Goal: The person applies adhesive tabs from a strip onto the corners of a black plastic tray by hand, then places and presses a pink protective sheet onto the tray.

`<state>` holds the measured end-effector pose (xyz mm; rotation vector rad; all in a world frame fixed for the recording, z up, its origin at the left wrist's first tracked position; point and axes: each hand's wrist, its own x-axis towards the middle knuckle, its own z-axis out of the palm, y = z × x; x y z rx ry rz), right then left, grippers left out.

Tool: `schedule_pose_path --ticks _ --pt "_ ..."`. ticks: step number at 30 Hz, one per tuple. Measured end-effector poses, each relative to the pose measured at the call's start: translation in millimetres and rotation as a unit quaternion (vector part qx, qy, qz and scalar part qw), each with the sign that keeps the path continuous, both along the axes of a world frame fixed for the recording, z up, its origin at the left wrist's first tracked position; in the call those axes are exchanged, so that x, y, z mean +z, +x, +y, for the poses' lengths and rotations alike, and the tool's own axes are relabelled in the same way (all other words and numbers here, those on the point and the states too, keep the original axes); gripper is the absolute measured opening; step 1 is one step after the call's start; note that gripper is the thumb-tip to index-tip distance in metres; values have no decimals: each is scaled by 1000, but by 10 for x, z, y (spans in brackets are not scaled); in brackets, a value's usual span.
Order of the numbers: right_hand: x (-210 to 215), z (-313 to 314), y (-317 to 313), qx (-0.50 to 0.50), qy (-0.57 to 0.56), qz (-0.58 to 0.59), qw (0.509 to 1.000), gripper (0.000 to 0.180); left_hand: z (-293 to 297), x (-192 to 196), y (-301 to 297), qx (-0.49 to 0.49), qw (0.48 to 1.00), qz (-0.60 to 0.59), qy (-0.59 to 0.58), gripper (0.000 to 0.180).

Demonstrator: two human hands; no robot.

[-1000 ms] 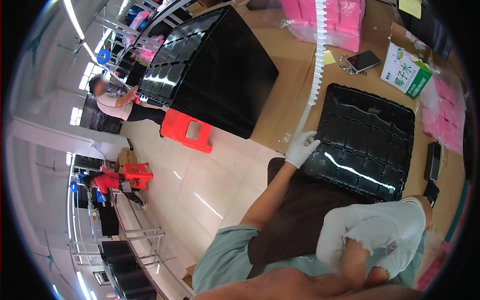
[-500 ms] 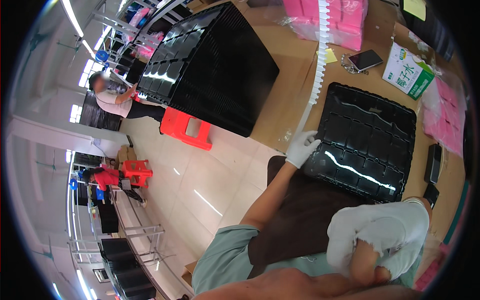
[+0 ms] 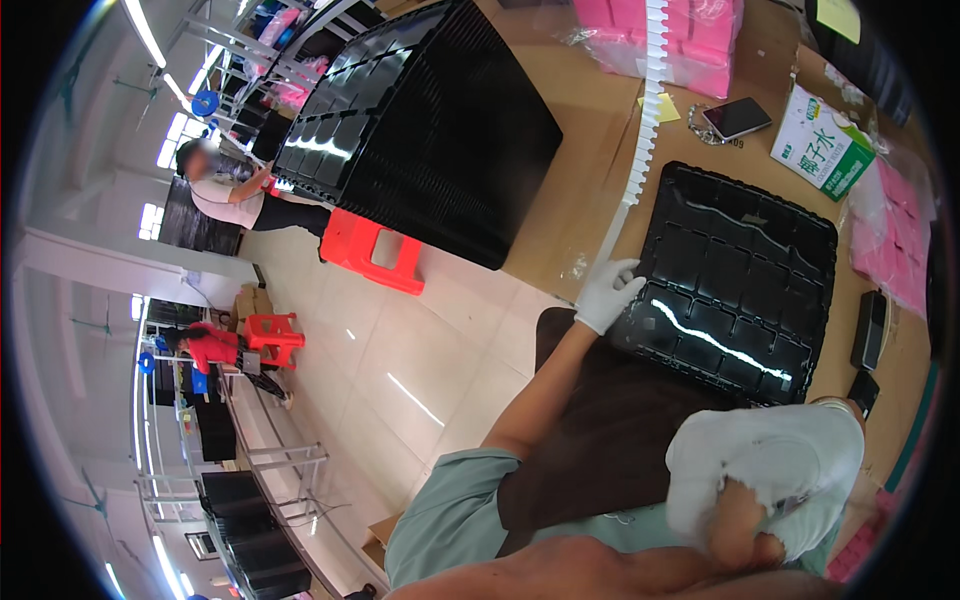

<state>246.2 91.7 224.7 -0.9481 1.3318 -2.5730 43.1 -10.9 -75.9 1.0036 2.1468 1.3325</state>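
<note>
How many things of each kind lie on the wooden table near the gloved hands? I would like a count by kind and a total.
Black tray under the left hand: 1
Phone: 1
Green and white carton: 1
White toothed strip: 1
Yellow note: 1
Total: 5
The right hand is close to the camera and off the table.

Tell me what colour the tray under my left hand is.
Black and glossy: the compartmented tray under the gloved left hand, seen in the head view.

tray [image 3: 735, 270] on table [image 3: 585, 190] | phone [image 3: 737, 117], carton [image 3: 822, 142] behind it
</note>
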Motion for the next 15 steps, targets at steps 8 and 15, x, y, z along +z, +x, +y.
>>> schedule_pose_path --ticks 8,15 --pt "3 -50 -42 -156 55 69 984 29 7 -12 22 -7 1000 19 0 33" --pt "101 6 96 -27 52 -18 998 25 6 26 15 -2 1000 13 10 33"
